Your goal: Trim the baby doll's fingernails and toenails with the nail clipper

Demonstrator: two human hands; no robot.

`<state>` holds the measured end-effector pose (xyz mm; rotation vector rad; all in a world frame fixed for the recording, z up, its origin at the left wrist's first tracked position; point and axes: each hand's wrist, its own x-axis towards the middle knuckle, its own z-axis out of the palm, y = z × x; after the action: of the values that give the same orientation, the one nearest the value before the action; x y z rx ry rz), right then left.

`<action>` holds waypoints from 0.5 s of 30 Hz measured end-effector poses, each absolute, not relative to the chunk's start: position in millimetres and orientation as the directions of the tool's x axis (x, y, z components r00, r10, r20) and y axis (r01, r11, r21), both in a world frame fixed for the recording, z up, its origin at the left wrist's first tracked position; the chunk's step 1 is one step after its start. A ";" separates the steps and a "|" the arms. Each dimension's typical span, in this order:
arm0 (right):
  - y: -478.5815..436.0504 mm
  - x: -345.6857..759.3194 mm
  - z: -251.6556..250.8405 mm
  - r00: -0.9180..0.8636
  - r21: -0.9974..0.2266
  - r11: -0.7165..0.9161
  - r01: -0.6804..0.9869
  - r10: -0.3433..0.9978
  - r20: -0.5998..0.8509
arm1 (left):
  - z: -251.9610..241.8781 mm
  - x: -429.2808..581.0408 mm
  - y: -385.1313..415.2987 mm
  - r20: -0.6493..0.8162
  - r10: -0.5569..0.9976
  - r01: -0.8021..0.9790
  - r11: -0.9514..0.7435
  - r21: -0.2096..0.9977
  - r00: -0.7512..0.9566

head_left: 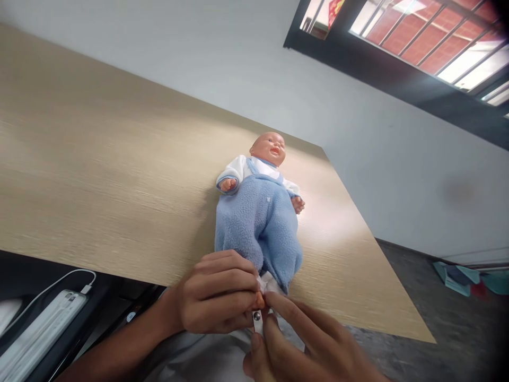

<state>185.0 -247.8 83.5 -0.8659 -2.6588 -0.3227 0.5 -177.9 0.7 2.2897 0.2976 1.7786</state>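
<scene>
A baby doll (pixel 258 212) in blue fleece overalls and a white top lies on its back, head toward the wall and legs toward me. My left hand (pixel 222 292) is closed around the doll's foot (pixel 259 301), of which only a small orange-tinted part shows between the fingers. White cloth is bunched at the ankle. In my right hand (pixel 302 339), a small metal nail clipper (pixel 257 317) with a round rivet is pinched between thumb and fingers, right against the foot. The fingers hide most of the clipper.
The light wooden table (pixel 119 170) runs along a pale wall, with its right edge near the doll. Below its front edge at left lie a white power strip (pixel 43 339) and a white cable (pixel 85 276). Teal items (pixel 457 278) rest on the dark floor; a barred window (pixel 429 42) is above.
</scene>
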 end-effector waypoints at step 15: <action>-220.1 209.8 58.1 -0.658 -0.098 0.898 0.429 0.385 0.648 | 18.7 -24.2 -173.7 0.799 0.305 0.178 -0.952 0.249 0.518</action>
<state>209.8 -220.1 58.1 -0.5797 -2.3587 -0.0827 -24.2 -173.7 18.7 2.6171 0.4186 1.4182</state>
